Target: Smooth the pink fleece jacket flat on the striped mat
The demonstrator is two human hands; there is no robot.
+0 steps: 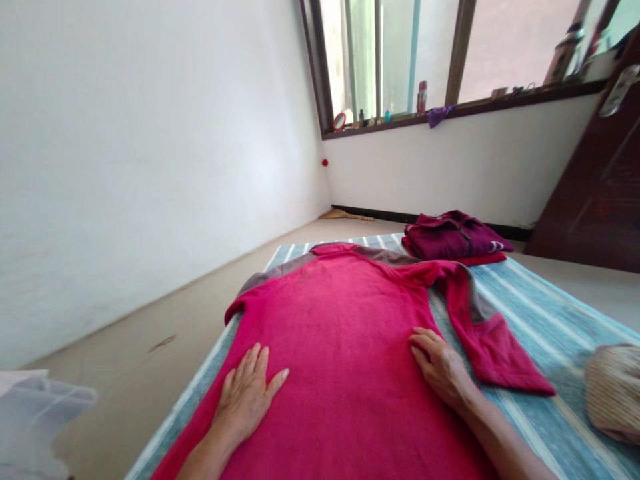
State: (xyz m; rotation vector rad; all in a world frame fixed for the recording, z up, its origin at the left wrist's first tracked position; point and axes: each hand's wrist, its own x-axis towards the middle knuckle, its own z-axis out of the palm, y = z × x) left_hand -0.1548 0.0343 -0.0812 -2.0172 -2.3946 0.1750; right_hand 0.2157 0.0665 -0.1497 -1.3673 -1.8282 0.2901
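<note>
A red long-sleeved top [340, 347] with grey shoulder panels lies spread out in front of me, its collar at the far end. Flat on its left part rests my left hand [245, 393], fingers stretched and thumb apart. My right hand [440, 367] lies at the top's right edge, fingers slightly bent on the cloth, with no fold visibly gripped. The right sleeve bends outward past that hand toward the right. On the left, the sleeve hangs down over the side and is mostly hidden.
Under the top is a blue striped bed cover [530, 293]. Folded purple and red clothes [455, 237] are stacked at the far right. A beige knitted item [615, 393] lies at the right edge. White plastic [40, 420] is at lower left, a brown door [595, 180] at right.
</note>
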